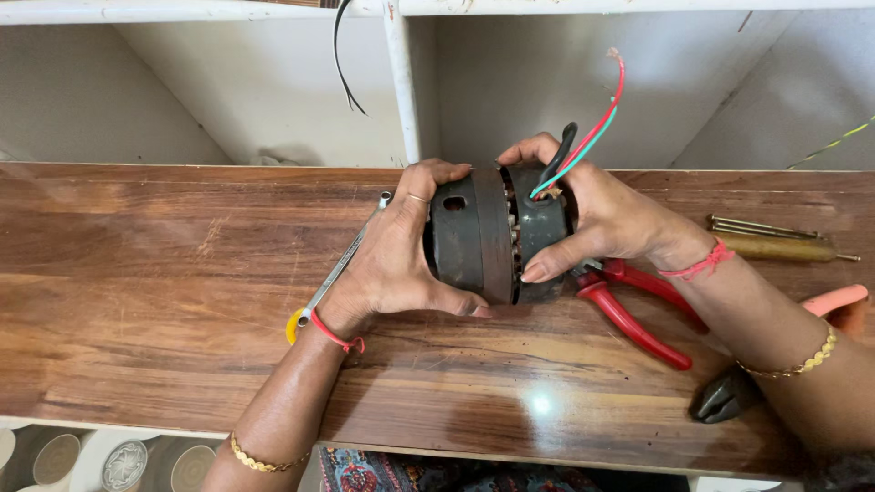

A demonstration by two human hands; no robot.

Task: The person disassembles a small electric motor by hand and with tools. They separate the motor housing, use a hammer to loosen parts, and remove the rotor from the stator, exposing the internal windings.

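Observation:
A dark round electric motor (488,232) lies on its side on the wooden bench (164,273), held between both hands. My left hand (392,260) cups its left end cap. My right hand (606,214) grips the right end cap, where red, green and black wires (592,137) stick up. A thin gap between the two housing halves shows copper windings.
Red-handled pliers (633,314) lie just right of the motor under my right wrist. A slim metal tool with a yellow end (337,269) lies under my left hand. Brass-coloured rods (775,239), a pink handle (834,299) and a dark object (725,396) sit at the right.

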